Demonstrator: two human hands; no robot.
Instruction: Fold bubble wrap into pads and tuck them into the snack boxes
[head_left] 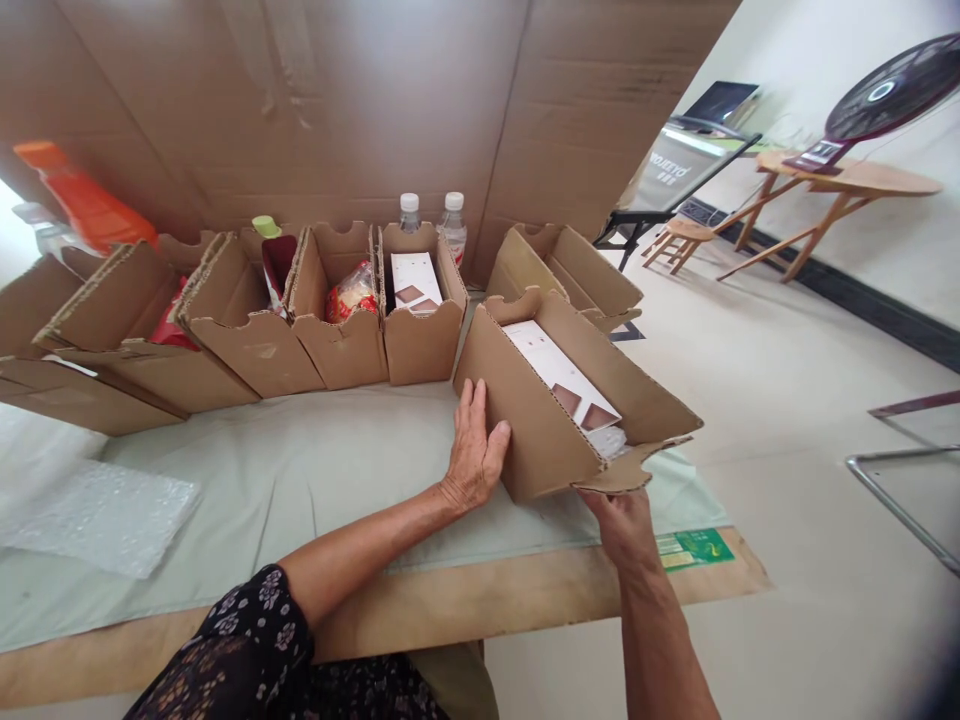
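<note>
My left hand lies flat against the left side wall of an open cardboard box near the table's right edge, its fingers stretched out. My right hand grips the same box from underneath at its near end, with the fingers hidden below the box. Inside the box lies a white carton with brown squares and something in clear wrap at the near end. The box sits tilted, its near end over the table edge.
A row of open cardboard boxes stands along the back, holding a red snack bag, another white carton, two water bottles and an orange bottle. Bubble wrap lies at left. A fan on a wooden table stands far right.
</note>
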